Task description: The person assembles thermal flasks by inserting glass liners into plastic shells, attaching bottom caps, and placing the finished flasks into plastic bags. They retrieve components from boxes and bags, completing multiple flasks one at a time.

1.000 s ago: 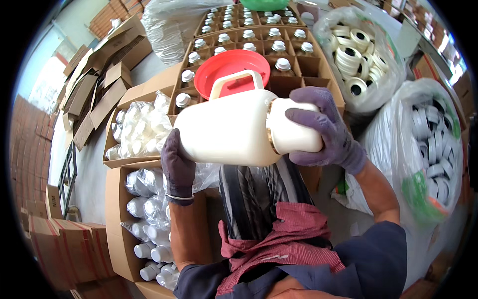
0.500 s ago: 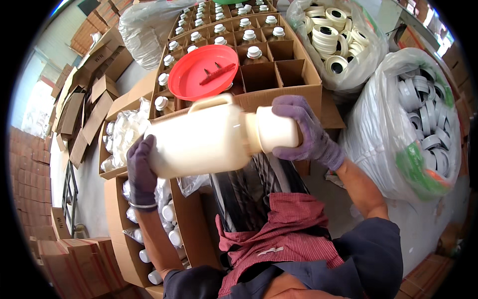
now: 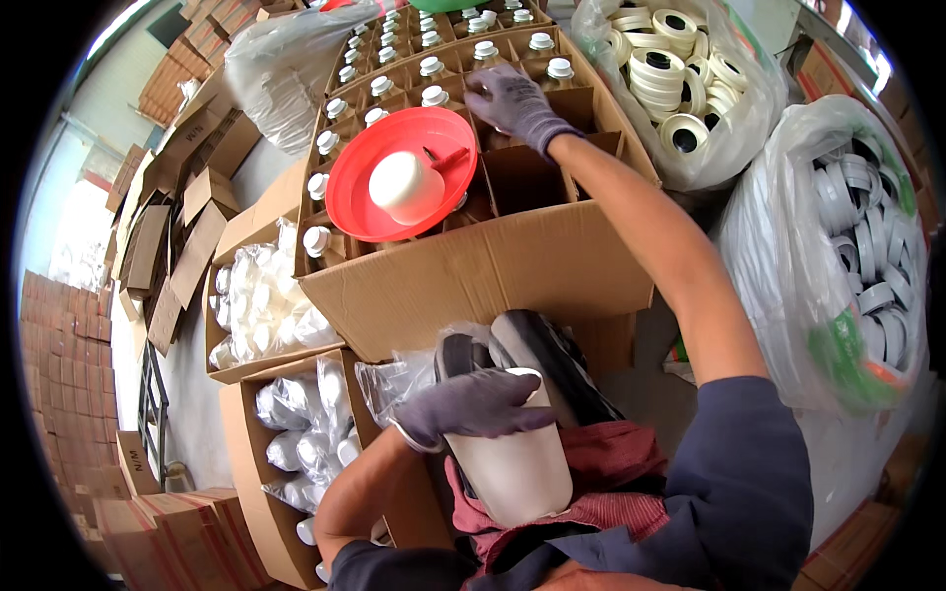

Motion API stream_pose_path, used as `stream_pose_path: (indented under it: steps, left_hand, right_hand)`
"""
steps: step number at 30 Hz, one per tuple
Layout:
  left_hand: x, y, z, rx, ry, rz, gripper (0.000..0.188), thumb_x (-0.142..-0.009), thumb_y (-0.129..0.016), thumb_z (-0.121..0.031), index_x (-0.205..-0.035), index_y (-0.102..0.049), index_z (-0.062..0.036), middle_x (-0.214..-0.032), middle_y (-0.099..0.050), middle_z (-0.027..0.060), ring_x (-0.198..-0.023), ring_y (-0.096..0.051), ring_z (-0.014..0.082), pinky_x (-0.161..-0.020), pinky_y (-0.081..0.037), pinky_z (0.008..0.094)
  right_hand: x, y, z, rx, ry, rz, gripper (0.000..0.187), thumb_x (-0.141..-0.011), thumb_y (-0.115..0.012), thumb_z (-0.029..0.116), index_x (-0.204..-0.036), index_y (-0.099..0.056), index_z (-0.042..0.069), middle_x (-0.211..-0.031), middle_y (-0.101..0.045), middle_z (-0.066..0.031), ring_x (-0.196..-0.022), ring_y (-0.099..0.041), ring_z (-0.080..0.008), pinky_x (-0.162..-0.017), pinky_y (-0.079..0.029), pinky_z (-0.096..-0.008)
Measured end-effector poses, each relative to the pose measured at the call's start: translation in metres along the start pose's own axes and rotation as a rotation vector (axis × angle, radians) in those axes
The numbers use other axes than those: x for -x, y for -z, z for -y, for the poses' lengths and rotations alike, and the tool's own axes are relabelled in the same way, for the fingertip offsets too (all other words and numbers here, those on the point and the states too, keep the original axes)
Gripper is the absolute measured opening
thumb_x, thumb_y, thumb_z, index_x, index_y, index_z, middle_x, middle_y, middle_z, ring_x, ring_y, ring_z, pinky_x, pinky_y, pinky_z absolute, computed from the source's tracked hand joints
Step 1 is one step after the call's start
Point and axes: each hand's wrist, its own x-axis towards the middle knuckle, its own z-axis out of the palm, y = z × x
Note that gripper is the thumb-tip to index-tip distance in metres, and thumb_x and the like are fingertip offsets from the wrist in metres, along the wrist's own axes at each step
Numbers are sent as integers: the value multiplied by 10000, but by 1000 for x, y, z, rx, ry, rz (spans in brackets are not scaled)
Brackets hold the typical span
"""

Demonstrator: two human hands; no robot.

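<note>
My left hand point(image 3: 473, 406), in a purple glove, is wrapped round the upper part of a cream plastic jug point(image 3: 517, 478), which stands tilted on my lap. Its neck is mostly hidden by the fingers. My right hand point(image 3: 517, 103), gloved too, reaches into a divided carton point(image 3: 473, 286) of white-capped bottles point(image 3: 434, 96). Its fingers curl down among the compartments; their tips and whatever they grip are hidden. Across the carton's near left part rests a red round dish point(image 3: 347, 202). Inside it lie the jug's cream cup lid point(image 3: 406, 187) and a dark red tool point(image 3: 451, 161).
Bags of cream rings point(image 3: 660, 74) and grey rings point(image 3: 867, 236) stand at the right. At the left are open boxes of bagged white parts point(image 3: 266, 305) and wrapped bottles point(image 3: 310, 424). Flattened cartons point(image 3: 148, 246) lean beyond them.
The jug has come down from both hands onto my lap, held by the left hand. Its cup lid is off and in the red dish. My right hand has moved forward into the carton.
</note>
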Motion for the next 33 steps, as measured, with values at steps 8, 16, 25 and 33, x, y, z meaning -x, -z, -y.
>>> stream_pose_path:
  steps: [8, 16, 25, 33]
  left_hand:
    - [18, -7, -21, 872, 284, -354, 636, -941, -575, -414, -1361, -445, 47, -1097, -651, 177, -934, -650, 227, -819, -511, 332]
    - [-12, 1, 16, 1062, 259, -1110, 397, -982, -518, -187, -1318, -474, 18, -1148, -591, 122, -1029, -600, 220, -892, -501, 322]
    - [18, 28, 54, 1079, -190, -1767, 551, -979, -517, -264, -1462, -305, -106, -1249, -519, 101, -1054, -559, 180, -799, -525, 323]
    - [98, 51, 20, 744, 185, -1479, 675, -864, -562, -336, -1455, -368, -75, -1374, -475, 164, -1144, -556, 262, -844, -522, 353]
  right_hand:
    - [4, 1, -42, 255, -151, 503, 663, -764, -723, 504, -1276, -493, 150, -1203, -599, -196, -1151, -573, -342, -973, -452, -433]
    - [58, 173, -2, -52, 243, -514, 475, -817, -739, 288, -1137, -478, 54, -964, -585, -135, -855, -584, -288, -775, -489, -379]
    - [199, 125, 114, -1368, -368, -371, 366, -966, -583, 267, -1214, -383, 88, -894, -502, 0, -781, -519, -68, -687, -489, -243]
    - [292, 84, 98, -731, 28, 204, 429, -973, -552, 305, -1266, -477, 1, -1109, -567, -189, -1023, -587, -296, -899, -458, -385]
